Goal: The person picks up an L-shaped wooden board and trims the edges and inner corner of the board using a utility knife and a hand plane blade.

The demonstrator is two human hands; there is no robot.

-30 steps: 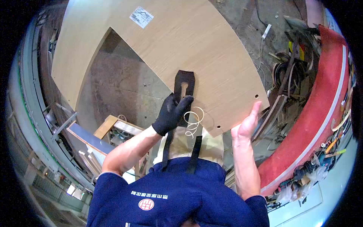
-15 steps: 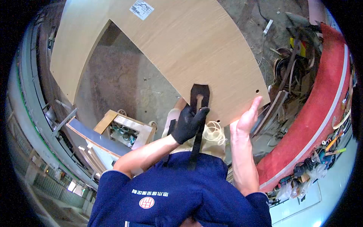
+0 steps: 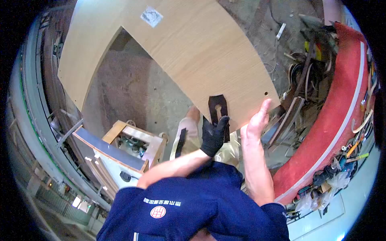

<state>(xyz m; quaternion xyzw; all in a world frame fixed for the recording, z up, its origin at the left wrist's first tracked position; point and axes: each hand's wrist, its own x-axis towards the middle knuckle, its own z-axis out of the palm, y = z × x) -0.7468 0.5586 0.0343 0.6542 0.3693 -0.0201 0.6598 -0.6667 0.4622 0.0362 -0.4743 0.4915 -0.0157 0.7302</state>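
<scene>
A large, light wooden panel (image 3: 201, 60) with a curved outer edge and a white label (image 3: 151, 17) stretches away in front of me. My left hand (image 3: 214, 135), in a black glove, is closed on its near edge, thumb on top. Under that thumb, a flat black piece with a slot (image 3: 217, 105) lies against the panel's face. My bare right hand (image 3: 257, 122) holds the near right end, its palm against the edge beside a small drilled hole (image 3: 266, 93). Some of its fingers are hidden behind the wood.
On my right curves a red-covered form (image 3: 321, 148) with a pale stripe, with tools and plastic bags (image 3: 323, 184) beyond it. Scrap strips (image 3: 299, 96) and a power strip (image 3: 281, 31) lie on the floor. A wooden frame unit (image 3: 138, 140) stands to my left.
The panel has shifted slightly, its near right end moving left in view. My left hand has moved a little right, and my right hand has moved slightly left with the panel.
</scene>
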